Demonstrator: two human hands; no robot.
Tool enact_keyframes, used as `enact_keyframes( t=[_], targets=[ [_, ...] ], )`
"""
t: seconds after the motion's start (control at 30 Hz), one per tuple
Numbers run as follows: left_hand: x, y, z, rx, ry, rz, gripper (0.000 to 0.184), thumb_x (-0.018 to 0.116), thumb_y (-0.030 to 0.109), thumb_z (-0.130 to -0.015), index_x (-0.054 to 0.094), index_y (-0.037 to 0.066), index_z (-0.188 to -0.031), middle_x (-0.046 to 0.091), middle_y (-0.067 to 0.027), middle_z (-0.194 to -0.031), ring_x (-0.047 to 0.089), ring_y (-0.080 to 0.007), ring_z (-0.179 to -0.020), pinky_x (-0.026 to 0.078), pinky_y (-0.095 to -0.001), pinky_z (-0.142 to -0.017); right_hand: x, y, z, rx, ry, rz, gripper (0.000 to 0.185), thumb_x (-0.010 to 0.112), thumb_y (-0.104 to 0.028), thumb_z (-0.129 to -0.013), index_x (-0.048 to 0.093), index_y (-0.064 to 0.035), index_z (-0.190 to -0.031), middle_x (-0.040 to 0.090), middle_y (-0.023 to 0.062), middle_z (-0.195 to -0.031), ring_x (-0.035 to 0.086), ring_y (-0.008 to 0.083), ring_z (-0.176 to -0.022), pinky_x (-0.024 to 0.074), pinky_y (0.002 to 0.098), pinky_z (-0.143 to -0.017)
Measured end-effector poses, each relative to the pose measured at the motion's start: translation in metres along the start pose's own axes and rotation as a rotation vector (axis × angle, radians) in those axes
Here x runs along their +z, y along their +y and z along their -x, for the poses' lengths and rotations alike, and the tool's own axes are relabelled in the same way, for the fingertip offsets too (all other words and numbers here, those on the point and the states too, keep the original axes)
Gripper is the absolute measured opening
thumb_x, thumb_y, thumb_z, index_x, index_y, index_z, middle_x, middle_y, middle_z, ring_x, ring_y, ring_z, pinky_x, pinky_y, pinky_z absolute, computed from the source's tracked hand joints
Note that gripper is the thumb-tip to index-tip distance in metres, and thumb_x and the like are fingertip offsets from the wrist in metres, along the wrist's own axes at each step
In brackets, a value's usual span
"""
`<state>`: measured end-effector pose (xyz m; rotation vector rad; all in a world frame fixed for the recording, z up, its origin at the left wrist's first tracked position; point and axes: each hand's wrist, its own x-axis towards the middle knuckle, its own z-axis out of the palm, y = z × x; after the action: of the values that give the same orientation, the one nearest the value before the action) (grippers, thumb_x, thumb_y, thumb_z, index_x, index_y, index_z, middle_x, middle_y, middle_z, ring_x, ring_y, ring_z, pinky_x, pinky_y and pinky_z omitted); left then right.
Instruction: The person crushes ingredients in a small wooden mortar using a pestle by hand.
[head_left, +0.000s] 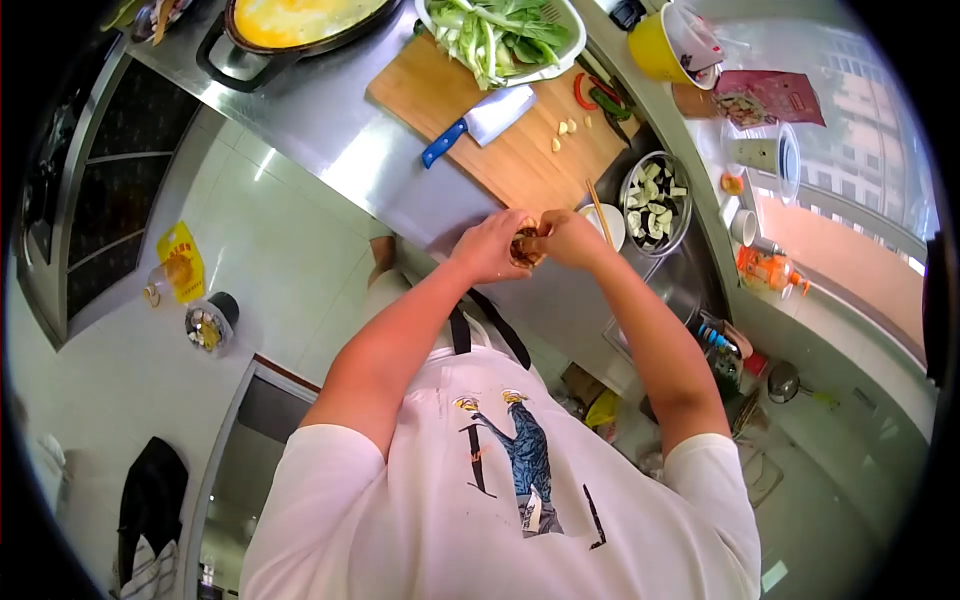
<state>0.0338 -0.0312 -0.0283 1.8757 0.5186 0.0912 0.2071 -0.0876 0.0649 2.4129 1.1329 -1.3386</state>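
Observation:
My left hand [488, 248] is wrapped round a small round container [524, 246] with brown contents, just off the near corner of the wooden cutting board [415, 85]. At its opening are the closed fingers of my right hand [568, 240]; what they grip, if anything, is hidden. A knife [480, 125] with a blue handle lies on the board, with garlic cloves [568, 127] and red and green chilies [607, 100] beyond it. Chopsticks [598, 212] rest across a white bowl [612, 232] beside my right hand.
A metal bowl [684, 225] of cut eggplant stands right of the board. Leafy greens fill a white basket [574, 50] at the back. A black-handled pan [265, 72] with yellow contents is at the upper left. The sink [672, 285] lies to the right, below the windowsill.

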Motion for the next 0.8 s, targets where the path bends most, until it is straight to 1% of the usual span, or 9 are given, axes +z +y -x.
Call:
enact_keyframes(
  t=[0.1, 0.17, 0.23, 0.27, 0.33, 0.43, 0.5, 0.67, 0.8],
  targets=[
    [-0.003, 0.005, 0.005, -0.015, 0.018, 0.028, 0.084, 0.090, 0.033, -0.066, 0.048, 0.015, -0.137, 0.059, -0.0111, -0.136, 0.057, -0.0326, -0.128, 0.051, -0.0451, -0.103, 0.016, 0.004, 0.004, -0.028, 0.017, 0.031, 0.027, 0.081, -0.029, -0.078, 0.071, -0.0069, -0.090, 0.073, 0.0144, -0.091, 0.071, 0.0306, -0.086, 0.0557, 0.0404, -0.078],
    [0.010, 0.006, 0.014, -0.017, -0.008, 0.010, 0.084, 0.090, 0.033, -0.066, 0.048, 0.015, -0.136, 0.059, -0.0110, -0.136, 0.057, -0.0327, -0.127, 0.051, -0.0452, -0.102, 0.041, 0.007, 0.003, 0.057, 0.096, 0.039, 0.025, 0.080, -0.028, -0.079, 0.071, -0.0074, -0.091, 0.074, 0.0143, -0.091, 0.071, 0.0314, -0.085, 0.0559, 0.0407, -0.077],
    [0.002, 0.002, 0.005, -0.011, -0.009, -0.026, 0.084, 0.090, 0.033, -0.066, 0.048, 0.015, -0.136, 0.059, -0.0108, -0.135, 0.057, -0.0328, -0.127, 0.051, -0.0453, -0.102, 0.040, 0.001, 0.011, -0.069, 0.152, -0.074, 0.022, 0.078, -0.025, -0.082, 0.071, -0.0070, -0.092, 0.074, 0.0145, -0.090, 0.070, 0.0322, -0.082, 0.0556, 0.0409, -0.075],
    [0.005, 0.004, 0.012, -0.014, -0.036, -0.001, 0.084, 0.090, 0.034, -0.066, 0.048, 0.015, -0.136, 0.059, -0.0108, -0.135, 0.057, -0.0332, -0.127, 0.051, -0.0457, -0.102, 0.032, 0.007, 0.014, -0.012, 0.062, -0.046, 0.021, 0.077, -0.024, -0.084, 0.071, -0.0057, -0.093, 0.074, 0.0150, -0.088, 0.070, 0.0327, -0.079, 0.0551, 0.0415, -0.074],
    [-0.003, 0.004, 0.002, -0.006, -0.029, -0.002, 0.085, 0.091, 0.035, -0.066, 0.048, 0.015, -0.137, 0.059, -0.0108, -0.136, 0.057, -0.0340, -0.128, 0.051, -0.0467, -0.102, 0.002, 0.002, 0.021, 0.001, 0.057, -0.087, 0.022, 0.076, -0.025, -0.084, 0.072, -0.0070, -0.095, 0.074, 0.0152, -0.090, 0.071, 0.0339, -0.082, 0.0557, 0.0437, -0.075],
    [-0.004, 0.007, 0.005, -0.031, -0.032, 0.000, 0.087, 0.091, 0.036, -0.066, 0.047, 0.015, -0.138, 0.058, -0.0107, -0.137, 0.056, -0.0337, -0.128, 0.050, -0.0465, -0.103, 0.020, -0.002, 0.025, 0.000, 0.046, -0.158, 0.022, 0.074, -0.029, -0.085, 0.072, -0.0086, -0.096, 0.074, 0.0156, -0.093, 0.072, 0.0359, -0.087, 0.0564, 0.0459, -0.077],
    [-0.002, 0.011, 0.005, -0.039, -0.059, 0.022, 0.087, 0.091, 0.036, -0.065, 0.047, 0.015, -0.138, 0.058, -0.0104, -0.137, 0.056, -0.0336, -0.128, 0.050, -0.0463, -0.103, 0.040, -0.011, 0.022, -0.007, 0.114, 0.033, 0.022, 0.071, -0.030, -0.088, 0.073, -0.0105, -0.098, 0.075, 0.0146, -0.096, 0.072, 0.0369, -0.090, 0.0565, 0.0464, -0.079],
    [-0.004, 0.010, 0.005, -0.040, -0.005, 0.030, 0.078, 0.088, 0.031, -0.066, 0.050, 0.019, -0.132, 0.058, -0.0076, -0.135, 0.057, -0.0301, -0.128, 0.052, -0.0446, -0.099, 0.028, -0.010, 0.028, -0.003, 0.037, 0.098, 0.023, 0.069, -0.030, -0.088, 0.073, -0.0137, -0.104, 0.075, 0.0148, -0.097, 0.072, 0.0377, -0.093, 0.0562, 0.0480, -0.081],
    [-0.005, 0.007, 0.004, -0.012, 0.010, 0.057, 0.078, 0.088, 0.031, -0.066, 0.050, 0.019, -0.134, 0.059, -0.0074, -0.134, 0.057, -0.0302, -0.128, 0.052, -0.0446, -0.100, 0.023, -0.019, 0.046, 0.015, 0.128, 0.117, 0.024, 0.068, -0.030, -0.089, 0.070, -0.0105, -0.103, 0.074, 0.0194, -0.093, 0.071, 0.0402, -0.090, 0.0551, 0.0517, -0.079]
  ],
)
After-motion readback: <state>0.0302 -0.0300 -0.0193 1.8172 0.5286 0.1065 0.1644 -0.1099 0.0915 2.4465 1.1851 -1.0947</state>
